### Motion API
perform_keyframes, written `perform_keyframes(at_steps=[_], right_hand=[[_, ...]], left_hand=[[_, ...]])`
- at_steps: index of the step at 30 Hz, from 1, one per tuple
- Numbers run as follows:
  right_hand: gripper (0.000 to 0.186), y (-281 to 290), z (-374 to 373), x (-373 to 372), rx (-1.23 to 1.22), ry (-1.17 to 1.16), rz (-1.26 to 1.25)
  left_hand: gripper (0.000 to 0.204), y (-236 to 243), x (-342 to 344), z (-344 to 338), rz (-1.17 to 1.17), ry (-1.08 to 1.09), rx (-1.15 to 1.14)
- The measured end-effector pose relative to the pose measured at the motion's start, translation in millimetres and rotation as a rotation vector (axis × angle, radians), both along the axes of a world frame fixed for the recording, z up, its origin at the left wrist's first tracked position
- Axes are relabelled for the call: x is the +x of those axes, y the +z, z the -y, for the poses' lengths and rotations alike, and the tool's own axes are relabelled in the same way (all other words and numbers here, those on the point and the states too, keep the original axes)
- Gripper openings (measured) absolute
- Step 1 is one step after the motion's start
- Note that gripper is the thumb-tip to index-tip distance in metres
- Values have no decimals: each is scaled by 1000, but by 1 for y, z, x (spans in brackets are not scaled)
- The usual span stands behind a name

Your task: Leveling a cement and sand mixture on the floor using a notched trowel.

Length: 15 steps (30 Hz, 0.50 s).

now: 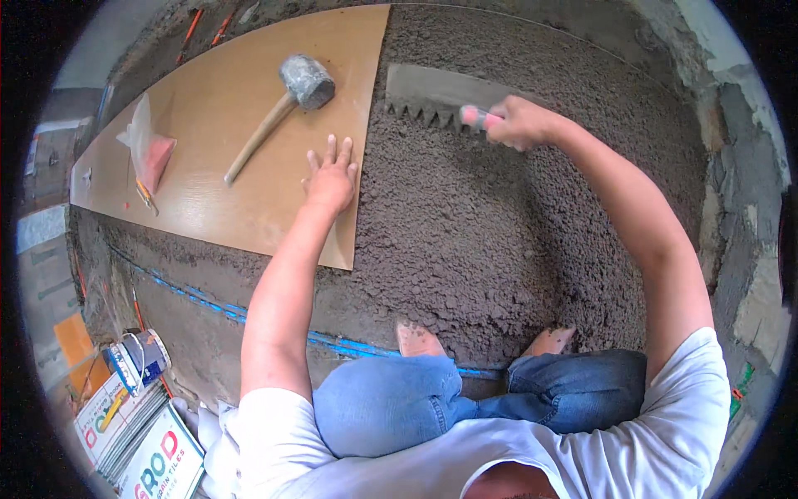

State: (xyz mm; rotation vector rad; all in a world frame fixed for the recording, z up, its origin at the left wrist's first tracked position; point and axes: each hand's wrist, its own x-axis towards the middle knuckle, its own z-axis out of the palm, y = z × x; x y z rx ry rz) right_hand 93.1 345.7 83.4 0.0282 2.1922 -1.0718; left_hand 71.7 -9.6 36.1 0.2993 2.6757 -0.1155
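My right hand (522, 123) is closed around the pink-and-grey handle of a notched trowel (428, 87). Its toothed edge faces me, and the blade lies at the surface of rough, crumbly grey mortar (449, 208). My left hand (331, 181) rests flat with fingers spread on a large tan tile (278, 195), close to its right edge. Beyond that hand, a mallet (307, 81) with a grey head and wooden handle lies on the tile. Farther left on it are a clear plastic bag (152, 158) with red contents and a small yellow-orange tool (146, 198).
Blue strips (199, 301) run along the grey floor in front of my knees. Stacked tile boxes (162, 461) and a white-and-blue bucket (150, 358) stand at the lower left. Rough walls (744, 249) border the right side. Orange pipes (191, 35) show at the far left.
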Motion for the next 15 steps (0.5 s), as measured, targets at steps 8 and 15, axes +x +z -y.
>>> perform_keyframes(at_steps=[8,15], right_hand=[[34,-18,-13,-75,14,-249,-201],[36,-24,16,-43,578,-286,-643]], left_hand=[[52,4,1,-2,12,4,51],[52,3,0,4,21,12,30]])
